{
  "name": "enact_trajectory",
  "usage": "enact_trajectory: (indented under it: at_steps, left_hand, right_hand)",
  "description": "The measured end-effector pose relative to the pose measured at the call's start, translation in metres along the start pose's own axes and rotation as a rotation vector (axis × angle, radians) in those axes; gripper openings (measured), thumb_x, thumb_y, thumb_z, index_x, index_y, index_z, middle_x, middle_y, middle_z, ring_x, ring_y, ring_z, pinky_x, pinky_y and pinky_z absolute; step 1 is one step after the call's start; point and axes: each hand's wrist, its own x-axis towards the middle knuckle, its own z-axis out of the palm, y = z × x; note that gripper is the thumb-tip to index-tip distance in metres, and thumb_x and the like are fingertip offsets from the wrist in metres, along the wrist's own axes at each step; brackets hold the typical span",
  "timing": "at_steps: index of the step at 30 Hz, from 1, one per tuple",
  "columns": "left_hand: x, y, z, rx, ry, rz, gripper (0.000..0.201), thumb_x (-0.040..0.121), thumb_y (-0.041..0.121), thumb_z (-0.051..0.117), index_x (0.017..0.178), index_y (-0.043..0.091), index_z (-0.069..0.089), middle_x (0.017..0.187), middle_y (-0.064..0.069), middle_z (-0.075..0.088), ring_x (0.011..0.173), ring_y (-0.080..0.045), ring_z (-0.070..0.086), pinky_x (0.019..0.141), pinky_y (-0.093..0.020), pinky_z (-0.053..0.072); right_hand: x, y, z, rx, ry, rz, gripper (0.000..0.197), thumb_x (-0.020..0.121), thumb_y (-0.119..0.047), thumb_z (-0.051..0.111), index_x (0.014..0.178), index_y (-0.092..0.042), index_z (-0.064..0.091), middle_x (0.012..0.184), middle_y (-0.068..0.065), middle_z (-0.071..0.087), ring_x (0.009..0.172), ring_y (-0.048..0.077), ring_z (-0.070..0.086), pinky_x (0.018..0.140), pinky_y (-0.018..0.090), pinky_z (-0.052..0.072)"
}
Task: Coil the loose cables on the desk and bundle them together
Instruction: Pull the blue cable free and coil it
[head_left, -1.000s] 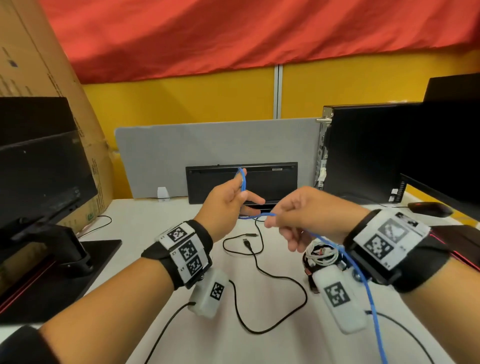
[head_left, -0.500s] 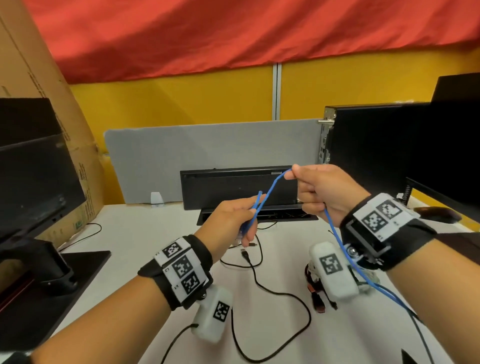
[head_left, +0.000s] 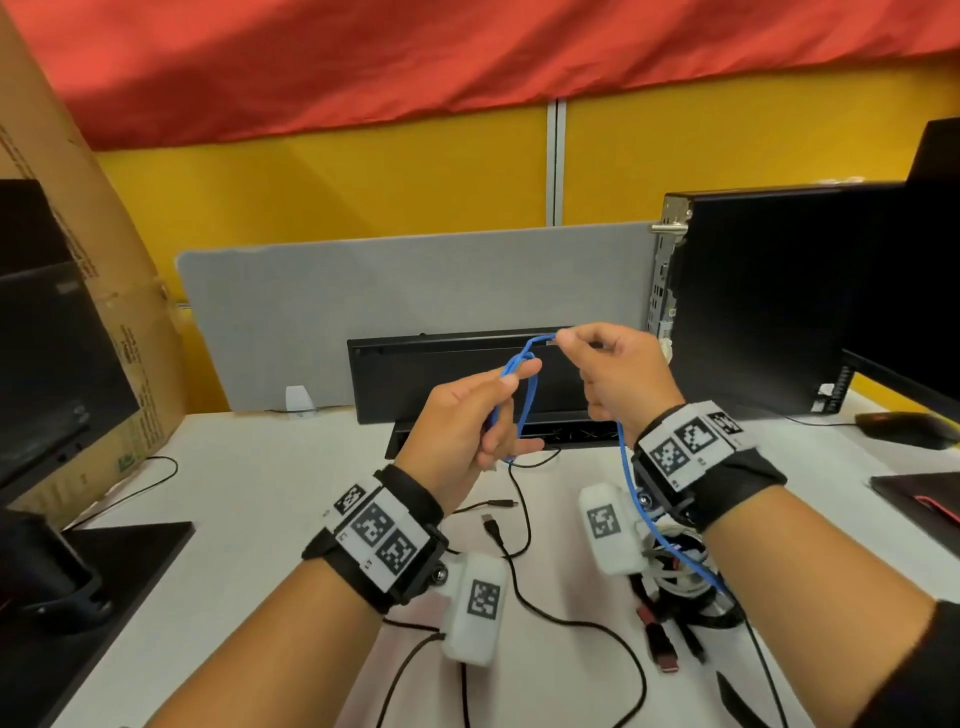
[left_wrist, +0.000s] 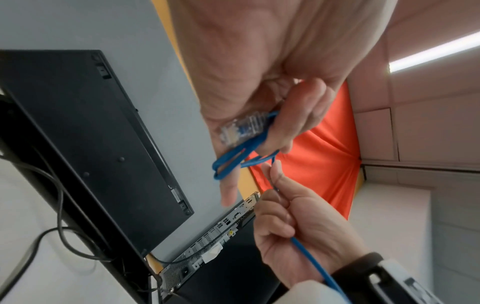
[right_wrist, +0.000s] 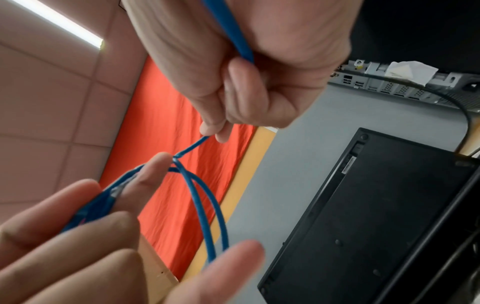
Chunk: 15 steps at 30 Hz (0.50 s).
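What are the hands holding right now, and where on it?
Both hold the blue cable: left hand grips its coiled loops near the clear plug; right hand pinches the run just past them.

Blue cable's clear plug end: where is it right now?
In the left wrist view the clear plug lies against the palm of the left hand, pinned by the thumb beside the blue cable loops; the head view hides it.

Yellow wall (head_left: 363, 197), red drape (head_left: 415, 62) above; grey divider (head_left: 415, 286) behind white desk (head_left: 249, 493); ceiling striplight (left_wrist: 436, 51).
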Motion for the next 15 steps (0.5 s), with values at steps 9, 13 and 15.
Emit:
enact_trajectory:
  at_steps: [9,13,15]
  left_hand:
    - [0.020,-0.021,-0.001,-0.303,0.047,0.098,0.034,0.098,0.022,0.046,0.126,0.012,0.063,0.045,0.002,0.029,0.039,-0.009,0.027,0.088,-0.059,0.051]
    - [0.021,-0.030,-0.002,-0.468,0.048,0.096,0.036,0.098,0.024,0.047,0.128,0.010,0.061,0.048,0.003,0.036,0.038,-0.007,0.030,0.088,-0.058,0.050]
    - [0.020,-0.032,-0.004,-0.499,0.059,0.107,0.037,0.098,0.025,0.046,0.129,0.011,0.060,0.057,0.000,0.048,0.037,-0.006,0.032,0.088,-0.056,0.051]
  right_hand:
    - [0.011,0.041,0.008,-0.183,-0.018,-0.253,0.019,0.098,-0.025,0.055,0.099,-0.025,0.074,0.050,-0.033,0.054,0.048,-0.015,0.052,0.043,0.003,0.036]
    - [0.009,0.052,0.013,-0.202,-0.173,-0.155,0.026,0.102,-0.022,0.046,0.107,-0.035,0.068,0.050,-0.025,0.052,0.045,-0.005,0.049,0.043,0.008,0.034]
    - [0.005,0.052,0.015,-0.157,-0.258,-0.075,0.031,0.102,-0.021,0.042,0.114,-0.037,0.067,0.051,-0.014,0.049,0.044,0.004,0.042,0.040,0.022,0.037]
